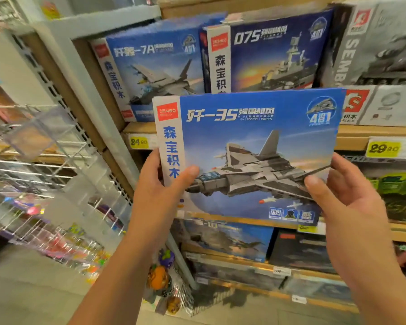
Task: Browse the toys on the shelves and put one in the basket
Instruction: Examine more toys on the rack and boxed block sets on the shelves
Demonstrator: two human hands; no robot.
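Note:
I hold a blue building-block toy box (pixel 251 146) with a grey fighter jet on its front, upright before the shelves. My left hand (pixel 159 188) grips its lower left corner, thumb across the front. My right hand (pixel 338 191) holds its lower right edge, thumb on the front and fingers behind. On the shelf behind stand a similar jet box (pixel 150 71) and a warship box (pixel 270 57). No basket is in view.
A grey tank box (pixel 380 43) stands at the upper right. Yellow price tags (pixel 382 148) line the wooden shelf edge (pixel 141 130). More boxes (pixel 230 240) fill the lower shelves. A wire rack (pixel 40 174) with small packets hangs at left. Small round toys (pixel 159 275) sit low in a wire bin.

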